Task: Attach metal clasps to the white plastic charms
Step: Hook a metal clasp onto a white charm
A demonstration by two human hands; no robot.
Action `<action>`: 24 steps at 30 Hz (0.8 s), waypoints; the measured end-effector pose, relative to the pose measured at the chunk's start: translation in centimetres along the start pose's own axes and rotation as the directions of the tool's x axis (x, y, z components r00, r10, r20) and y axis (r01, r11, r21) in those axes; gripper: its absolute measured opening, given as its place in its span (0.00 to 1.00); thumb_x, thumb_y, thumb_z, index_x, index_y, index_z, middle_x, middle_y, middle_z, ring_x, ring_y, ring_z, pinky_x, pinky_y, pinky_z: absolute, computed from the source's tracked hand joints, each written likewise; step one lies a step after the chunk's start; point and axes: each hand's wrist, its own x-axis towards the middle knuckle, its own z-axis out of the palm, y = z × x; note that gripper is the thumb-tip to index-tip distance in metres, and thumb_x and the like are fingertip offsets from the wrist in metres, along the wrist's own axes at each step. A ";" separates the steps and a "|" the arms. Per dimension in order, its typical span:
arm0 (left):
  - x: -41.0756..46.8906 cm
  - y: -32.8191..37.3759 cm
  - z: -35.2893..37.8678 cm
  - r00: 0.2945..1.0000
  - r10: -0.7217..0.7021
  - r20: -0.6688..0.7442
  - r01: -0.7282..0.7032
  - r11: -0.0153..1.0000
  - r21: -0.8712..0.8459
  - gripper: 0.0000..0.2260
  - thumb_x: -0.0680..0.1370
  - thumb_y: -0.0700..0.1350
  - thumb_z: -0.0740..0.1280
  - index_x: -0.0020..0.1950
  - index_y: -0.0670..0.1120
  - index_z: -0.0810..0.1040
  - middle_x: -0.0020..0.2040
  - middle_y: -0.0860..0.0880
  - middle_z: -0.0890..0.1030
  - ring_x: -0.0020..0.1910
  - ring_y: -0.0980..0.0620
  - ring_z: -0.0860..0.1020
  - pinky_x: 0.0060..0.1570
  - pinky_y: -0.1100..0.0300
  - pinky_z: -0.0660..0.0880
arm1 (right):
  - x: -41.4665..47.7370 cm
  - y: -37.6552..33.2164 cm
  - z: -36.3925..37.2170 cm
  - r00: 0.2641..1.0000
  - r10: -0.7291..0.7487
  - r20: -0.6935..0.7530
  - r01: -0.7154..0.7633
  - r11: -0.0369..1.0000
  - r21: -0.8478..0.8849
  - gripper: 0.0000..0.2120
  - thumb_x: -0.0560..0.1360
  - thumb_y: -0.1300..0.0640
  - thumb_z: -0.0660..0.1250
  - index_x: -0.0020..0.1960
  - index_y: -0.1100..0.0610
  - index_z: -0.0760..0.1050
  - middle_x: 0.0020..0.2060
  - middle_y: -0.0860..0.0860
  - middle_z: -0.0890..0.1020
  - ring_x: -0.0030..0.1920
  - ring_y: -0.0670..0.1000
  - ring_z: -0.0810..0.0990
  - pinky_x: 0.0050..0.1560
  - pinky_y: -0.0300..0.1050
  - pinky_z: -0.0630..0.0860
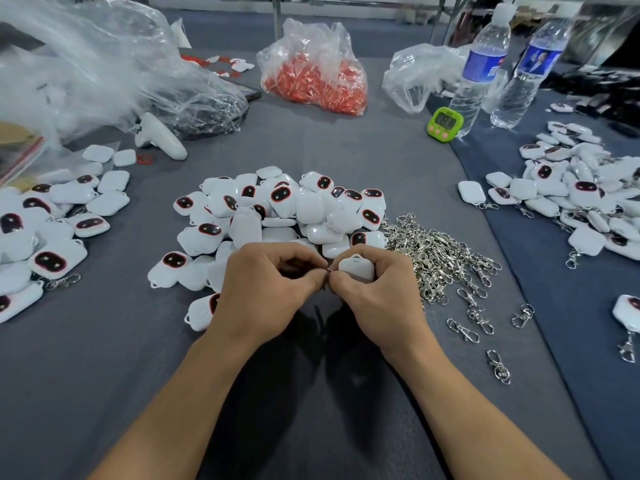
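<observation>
**Head view.** The left hand (273, 282) and right hand (374, 292) met above the grey cloth table (346, 150), just in front of the central heap of charms (277, 216). The right hand curled round a white charm (356, 268), held plain side up. The left hand's thumb and forefinger pinched a metal clasp (328, 270). Only a small glint of it showed between the fingertips, just beside the charm's left edge. Whether the clasp had passed through the charm's loop could not be told. A heap of loose clasps (440, 261) lay just right of the right hand. Charms bearing clasps lay in a left pile (52, 230) and a right pile (581, 192). Beyond were a green timer (445, 122), water bottles (481, 67), a bag of red pieces (315, 71) and a white controller (159, 136).
</observation>
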 end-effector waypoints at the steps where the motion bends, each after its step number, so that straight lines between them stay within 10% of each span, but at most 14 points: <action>1: 0.0 0.0 0.1 1.000 -0.013 0.001 0.013 1.000 -0.017 0.12 0.71 0.40 0.78 0.40 0.59 0.86 0.37 0.61 0.85 0.37 0.62 0.84 0.39 0.72 0.77 | 0.0 0.0 -0.1 1.000 -0.001 -0.001 0.001 1.000 0.021 0.07 0.66 0.64 0.71 0.35 0.53 0.81 0.27 0.44 0.79 0.30 0.42 0.74 0.31 0.39 0.72; 24: -0.5 0.3 -0.3 1.000 -0.014 -0.023 0.013 1.000 -0.008 0.09 0.70 0.40 0.77 0.38 0.55 0.86 0.34 0.61 0.84 0.33 0.62 0.83 0.35 0.71 0.76 | 0.3 -0.5 -0.4 0.992 0.085 0.090 -0.090 0.994 0.057 0.07 0.66 0.65 0.73 0.35 0.53 0.82 0.28 0.45 0.79 0.32 0.45 0.74 0.34 0.43 0.72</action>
